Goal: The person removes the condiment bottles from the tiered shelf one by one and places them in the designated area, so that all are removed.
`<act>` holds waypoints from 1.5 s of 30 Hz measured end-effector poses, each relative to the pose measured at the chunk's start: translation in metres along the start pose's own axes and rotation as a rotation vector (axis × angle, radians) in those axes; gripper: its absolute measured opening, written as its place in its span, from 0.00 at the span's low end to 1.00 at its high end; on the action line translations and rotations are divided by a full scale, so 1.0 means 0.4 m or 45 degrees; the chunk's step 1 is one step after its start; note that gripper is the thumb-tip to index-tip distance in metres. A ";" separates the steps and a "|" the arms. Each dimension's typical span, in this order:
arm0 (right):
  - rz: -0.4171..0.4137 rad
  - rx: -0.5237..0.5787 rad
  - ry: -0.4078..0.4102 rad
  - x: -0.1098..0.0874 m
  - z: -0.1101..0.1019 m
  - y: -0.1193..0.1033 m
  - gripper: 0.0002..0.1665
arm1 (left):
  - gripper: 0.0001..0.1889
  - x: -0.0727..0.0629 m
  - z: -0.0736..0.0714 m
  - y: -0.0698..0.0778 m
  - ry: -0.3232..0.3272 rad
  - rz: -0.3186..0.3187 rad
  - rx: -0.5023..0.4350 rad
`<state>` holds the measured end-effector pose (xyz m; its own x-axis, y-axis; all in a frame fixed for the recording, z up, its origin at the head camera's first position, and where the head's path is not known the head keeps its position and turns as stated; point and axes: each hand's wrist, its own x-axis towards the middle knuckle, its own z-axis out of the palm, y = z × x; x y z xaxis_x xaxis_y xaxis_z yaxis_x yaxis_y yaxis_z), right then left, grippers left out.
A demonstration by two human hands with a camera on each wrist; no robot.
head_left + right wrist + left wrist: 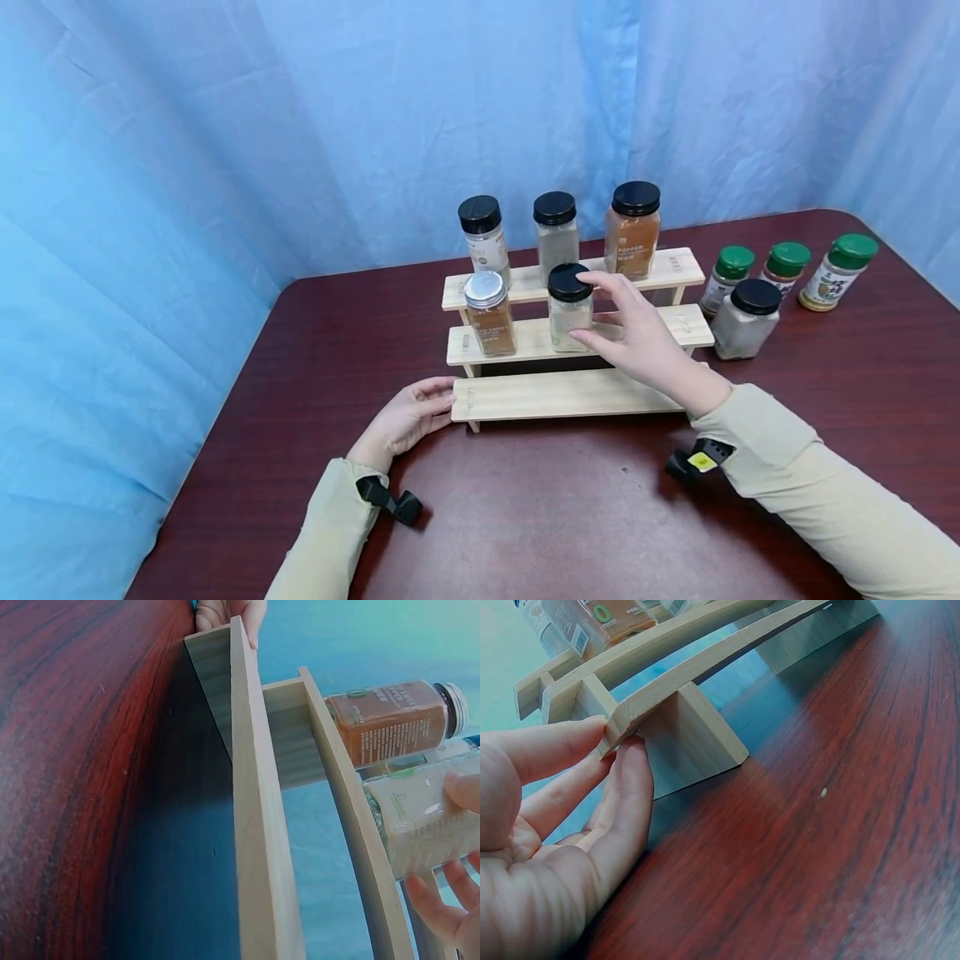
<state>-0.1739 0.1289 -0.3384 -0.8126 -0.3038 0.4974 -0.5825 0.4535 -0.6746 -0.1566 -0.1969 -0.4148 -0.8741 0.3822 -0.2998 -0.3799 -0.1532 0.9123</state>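
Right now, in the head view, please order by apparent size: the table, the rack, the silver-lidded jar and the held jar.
Table
Rack
Silver-lidded jar and held jar: these look alike, so I do not rank them.

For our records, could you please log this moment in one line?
left hand: pinches left end of bottom shelf; right hand: grips black-lidded jar at middle shelf; silver-lidded jar: stands on middle shelf

On the rack [555, 396], the lowest tier's right end is largely concealed behind the right hand [637, 333]. Right of the rack, the middle green-capped jar [787, 260] is partly obscured by the grey jar [742, 332]. Right wrist view: held jar [420, 817] cropped.
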 end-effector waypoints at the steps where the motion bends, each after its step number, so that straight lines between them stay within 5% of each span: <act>1: -0.002 -0.003 0.002 0.000 0.000 0.000 0.39 | 0.18 0.000 0.000 0.000 -0.001 0.000 -0.001; 45: -0.062 0.026 0.040 -0.011 -0.011 -0.007 0.39 | 0.15 0.002 -0.004 -0.005 -0.007 0.008 0.010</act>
<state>-0.1686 0.1326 -0.3364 -0.7823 -0.2987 0.5466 -0.6220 0.4217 -0.6598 -0.1569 -0.1977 -0.4171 -0.8748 0.3863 -0.2924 -0.3718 -0.1483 0.9164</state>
